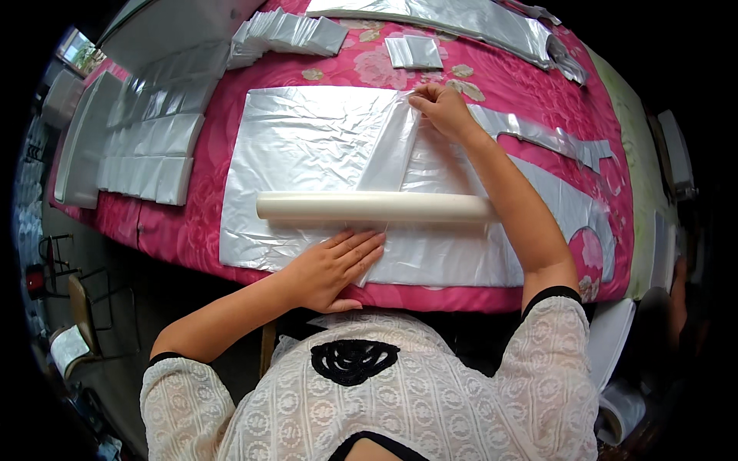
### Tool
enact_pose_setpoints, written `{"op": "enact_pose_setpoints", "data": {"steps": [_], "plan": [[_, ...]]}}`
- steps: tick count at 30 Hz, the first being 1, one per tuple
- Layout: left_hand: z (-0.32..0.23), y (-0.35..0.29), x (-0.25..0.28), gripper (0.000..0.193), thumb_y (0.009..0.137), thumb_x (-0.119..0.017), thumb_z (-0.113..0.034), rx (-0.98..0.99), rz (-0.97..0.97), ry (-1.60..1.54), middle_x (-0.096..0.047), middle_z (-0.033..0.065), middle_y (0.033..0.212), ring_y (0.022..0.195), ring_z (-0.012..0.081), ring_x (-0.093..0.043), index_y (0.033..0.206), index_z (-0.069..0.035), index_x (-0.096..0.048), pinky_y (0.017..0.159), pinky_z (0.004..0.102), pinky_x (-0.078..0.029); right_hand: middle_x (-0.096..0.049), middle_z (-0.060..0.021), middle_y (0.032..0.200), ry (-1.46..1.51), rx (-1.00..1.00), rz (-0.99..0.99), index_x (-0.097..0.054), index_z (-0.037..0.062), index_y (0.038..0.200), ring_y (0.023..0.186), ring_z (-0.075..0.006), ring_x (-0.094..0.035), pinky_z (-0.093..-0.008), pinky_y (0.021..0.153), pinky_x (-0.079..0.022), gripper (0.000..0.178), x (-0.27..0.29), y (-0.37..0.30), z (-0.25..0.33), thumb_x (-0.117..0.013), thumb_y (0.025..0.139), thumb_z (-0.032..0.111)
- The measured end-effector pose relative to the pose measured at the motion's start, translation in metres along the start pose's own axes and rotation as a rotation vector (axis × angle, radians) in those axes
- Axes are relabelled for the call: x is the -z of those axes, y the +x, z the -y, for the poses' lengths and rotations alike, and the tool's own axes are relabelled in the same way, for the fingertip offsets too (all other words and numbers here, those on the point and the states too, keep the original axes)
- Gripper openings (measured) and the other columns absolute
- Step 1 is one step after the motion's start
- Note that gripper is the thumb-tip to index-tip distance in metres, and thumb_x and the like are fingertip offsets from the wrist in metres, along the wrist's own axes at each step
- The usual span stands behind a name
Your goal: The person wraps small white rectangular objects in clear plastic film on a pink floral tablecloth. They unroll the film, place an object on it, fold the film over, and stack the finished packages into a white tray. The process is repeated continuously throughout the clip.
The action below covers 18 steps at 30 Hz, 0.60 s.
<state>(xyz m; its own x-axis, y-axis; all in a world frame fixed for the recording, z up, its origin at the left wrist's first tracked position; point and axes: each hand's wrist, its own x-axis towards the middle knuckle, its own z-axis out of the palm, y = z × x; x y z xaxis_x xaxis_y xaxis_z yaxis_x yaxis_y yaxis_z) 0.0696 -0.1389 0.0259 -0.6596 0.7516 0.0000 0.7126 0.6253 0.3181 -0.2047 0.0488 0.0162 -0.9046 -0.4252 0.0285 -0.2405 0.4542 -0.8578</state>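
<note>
A stack of silvery-white plastic bags (300,138) with cut-out handles lies flat in front of me. Across it rests a smooth, cream-white tube (369,206), its right end hidden under my right forearm. My left hand (336,267) is spread palm down on the near edge of the bags, just below the tube, holding nothing. At the far edge, my right hand (440,107) pinches the corner of a plastic bag, whose folded-over strip (390,154) slants down toward the tube. The bag handles stretch out to the right.
Folded bag packets stand in rows (150,157) at the left, beside a white box (84,146). More packets (292,37) and a small pile (413,52) lie at the back, near a long bundle of plastic (453,23). A pink flowered cloth (207,230) covers the table. A chair (81,315) stands lower left.
</note>
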Motion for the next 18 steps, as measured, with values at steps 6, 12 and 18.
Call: {"op": "enact_pose_setpoints", "data": {"steps": [6, 12, 18], "plan": [[-0.026, -0.003, -0.016, 0.084, 0.082, -0.043, -0.059, 0.088, -0.039, 0.002, -0.029, 0.022, 0.142, 0.133, 0.0336, -0.027, 0.133, 0.006, -0.032, 0.108, 0.0441, -0.021, -0.06, -0.0133, 0.106, -0.142, 0.268, -0.065, -0.062, 0.0055, 0.107, 0.093, -0.0243, -0.058, -0.0343, 0.082, -0.046, 0.03, -0.008, -0.074, 0.05, -0.064, 0.081, 0.021], [-0.047, 0.002, -0.028, 0.083, 0.082, -0.043, -0.059, 0.149, -0.077, 0.044, -0.027, 0.0219, 0.143, 0.134, 0.0336, -0.025, 0.134, 0.005, -0.031, 0.109, 0.0449, -0.019, -0.058, -0.0101, 0.11, -0.517, 0.599, 0.142, -0.057, 0.0089, 0.118, 0.098, -0.0286, -0.055, -0.0382, 0.085, -0.043, 0.044, -0.03, -0.179, 0.057, -0.066, 0.075, 0.011], [-0.044, 0.003, -0.023, 0.082, 0.081, -0.048, -0.055, 0.122, -0.068, -0.064, -0.024, 0.0189, 0.146, 0.136, 0.031, -0.021, 0.136, 0.003, -0.029, 0.11, 0.0444, -0.017, -0.059, -0.01, 0.108, -0.777, 0.284, -0.289, -0.056, 0.0101, 0.122, 0.096, -0.0284, -0.054, -0.0371, 0.085, -0.043, 0.043, 0.054, -0.14, -0.01, -0.062, 0.079, 0.01]]}}
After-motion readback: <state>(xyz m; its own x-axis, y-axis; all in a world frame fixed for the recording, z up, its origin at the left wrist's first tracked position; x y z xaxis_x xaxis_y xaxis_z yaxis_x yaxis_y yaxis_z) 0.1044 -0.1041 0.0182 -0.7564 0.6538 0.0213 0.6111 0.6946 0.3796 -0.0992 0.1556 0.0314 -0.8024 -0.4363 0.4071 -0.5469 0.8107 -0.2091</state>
